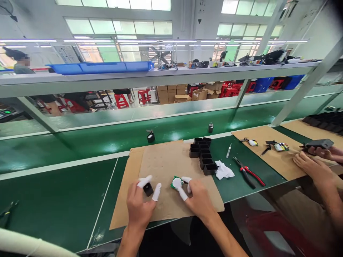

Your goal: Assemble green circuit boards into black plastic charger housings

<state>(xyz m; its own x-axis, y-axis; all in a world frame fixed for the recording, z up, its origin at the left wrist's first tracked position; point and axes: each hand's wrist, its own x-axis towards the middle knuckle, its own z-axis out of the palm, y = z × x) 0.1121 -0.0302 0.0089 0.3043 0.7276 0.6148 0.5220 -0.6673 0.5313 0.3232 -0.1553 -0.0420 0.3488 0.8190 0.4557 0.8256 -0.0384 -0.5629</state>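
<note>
My left hand [140, 205], with white finger cots on thumb and index finger, holds a small black plastic case [148, 189] between them. To its right, my right hand [198, 197] grips the edge of a small green circuit board [177, 183] carrying a white round patch. White cots cover fingertips on this hand too. Both hands are over a brown cardboard sheet [163, 160]. Several open black plastic housings [205, 157] stand in rows at the sheet's right rear. Whether the board rests on the cardboard I cannot tell.
On the green bench right of the cardboard lie a crumpled white tissue [224, 170], red-and-black pliers [248, 172] and a small tube [228, 150]. Black adapters [150, 136] stand behind. A co-worker's hands [312, 166] handle a dark device at right. A shelf [187, 73] spans above.
</note>
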